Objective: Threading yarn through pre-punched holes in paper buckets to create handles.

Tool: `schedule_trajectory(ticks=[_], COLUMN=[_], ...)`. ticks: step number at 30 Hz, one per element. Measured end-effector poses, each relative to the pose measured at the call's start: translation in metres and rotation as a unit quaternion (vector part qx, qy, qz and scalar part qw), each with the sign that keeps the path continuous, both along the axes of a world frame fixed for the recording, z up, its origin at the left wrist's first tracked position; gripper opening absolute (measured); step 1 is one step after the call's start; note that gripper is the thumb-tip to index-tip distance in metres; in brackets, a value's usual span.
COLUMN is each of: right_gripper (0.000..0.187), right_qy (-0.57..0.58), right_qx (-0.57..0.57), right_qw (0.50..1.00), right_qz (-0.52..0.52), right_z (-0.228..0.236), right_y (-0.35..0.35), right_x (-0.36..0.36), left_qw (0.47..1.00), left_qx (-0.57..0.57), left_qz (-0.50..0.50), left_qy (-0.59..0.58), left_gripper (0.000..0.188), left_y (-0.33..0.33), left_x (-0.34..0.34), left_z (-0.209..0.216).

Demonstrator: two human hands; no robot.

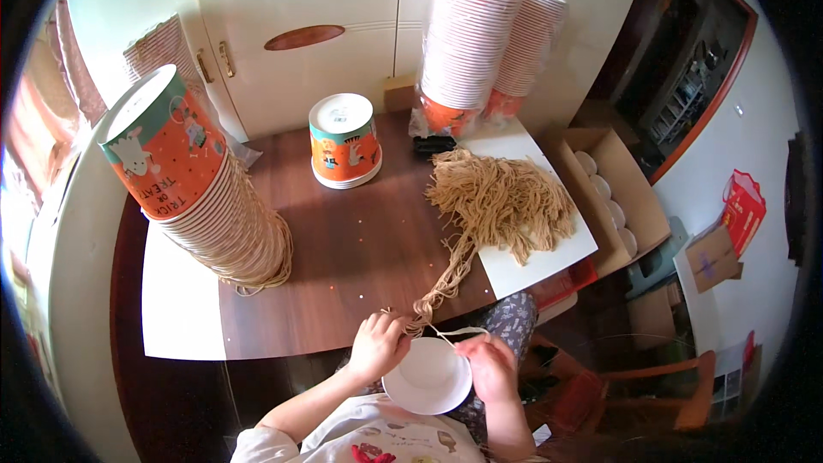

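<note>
A white paper tub [429,377] rests on my lap, its round open mouth facing up. My left hand [381,345] is at the tub's upper left rim, its fingers closed on the tan cord [426,306] that trails down over the table edge. Opposite it, my right hand [489,366] pinches a pale strand of this cord at the tub's right rim. The strand runs above the tub between the two hands. A large tan heap of cords [501,197] lies on the table at the right, joined to the trailing bunch.
On the brown table [343,249], a tall stack of orange-and-green tubs [201,180] leans at left. A short upside-down stack [345,141] stands at the back middle. Bagged tubs [471,43] are behind the cords; a cardboard box [613,197] with tubs is at right.
</note>
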State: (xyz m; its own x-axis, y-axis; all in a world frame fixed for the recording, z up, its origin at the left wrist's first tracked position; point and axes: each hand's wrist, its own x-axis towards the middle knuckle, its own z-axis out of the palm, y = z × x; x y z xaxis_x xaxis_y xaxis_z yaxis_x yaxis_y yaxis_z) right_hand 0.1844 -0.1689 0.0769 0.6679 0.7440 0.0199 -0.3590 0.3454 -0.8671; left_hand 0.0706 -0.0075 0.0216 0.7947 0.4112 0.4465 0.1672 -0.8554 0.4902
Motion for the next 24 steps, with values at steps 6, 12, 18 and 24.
schedule_trajectory(ticks=[6, 12, 18, 24], right_gripper=[0.023, 0.024, 0.011, 0.013], right_qy=[-0.101, -0.154, -0.144, -0.157], right_qx=[0.130, 0.134, 0.223, 0.049], right_qw=[0.985, 0.969, 0.941, 0.926], right_qz=[-0.052, -0.137, -0.209, -0.339], right_z=[0.057, 0.066, 0.062, 0.041], right_y=[-0.048, -0.073, -0.129, -0.139], right_x=[-0.003, 0.017, 0.034, 0.031], left_qw=[0.986, 0.971, 0.927, 0.970], left_qx=[0.094, 0.169, 0.221, 0.136], left_qz=[0.069, 0.143, 0.292, 0.191], left_qy=[0.122, 0.091, 0.077, 0.058], left_gripper=[0.012, 0.003, 0.005, 0.012], left_y=[0.017, 0.105, 0.176, 0.121], left_x=[0.050, 0.050, 0.001, 0.003], left_z=[-0.018, -0.031, 0.018, 0.043])
